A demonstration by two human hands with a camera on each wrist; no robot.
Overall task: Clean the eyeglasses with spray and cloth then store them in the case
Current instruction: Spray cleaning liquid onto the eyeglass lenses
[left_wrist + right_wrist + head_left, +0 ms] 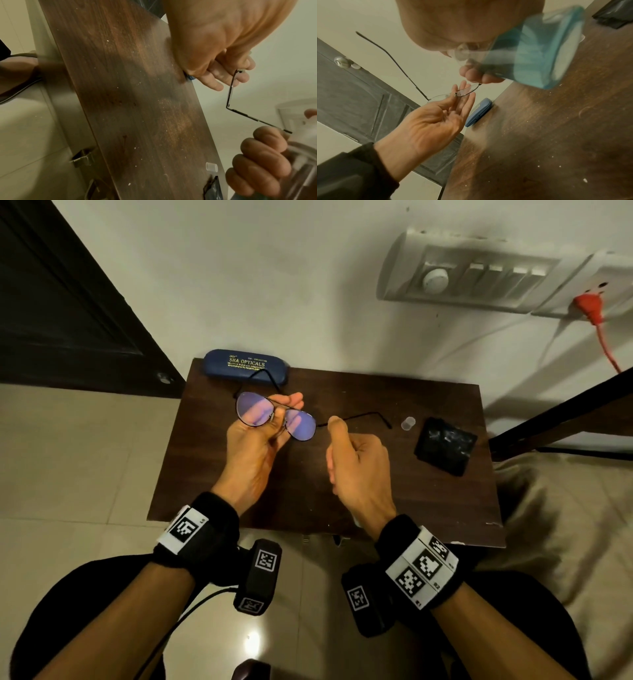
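My left hand (263,436) pinches the thin black-framed eyeglasses (275,416) at the bridge and holds them above the dark wooden table (308,494), both temples unfolded. My right hand (352,457) is just right of them, thumb up, fingers curled round a clear spray bottle of blue liquid (539,47), which the hand hides in the head view. In the left wrist view these fingers (262,155) wrap the bottle (307,169) below a temple tip. The shut blue case (245,368) lies at the table's far left edge. A black cloth packet (445,445) lies to the right.
A small clear cap (407,422) lies on the table between the glasses' temple and the packet. A wall with a switch panel (479,278) and a red plug (587,306) stands behind. A dark door (68,296) is at left, a bed (565,508) at right.
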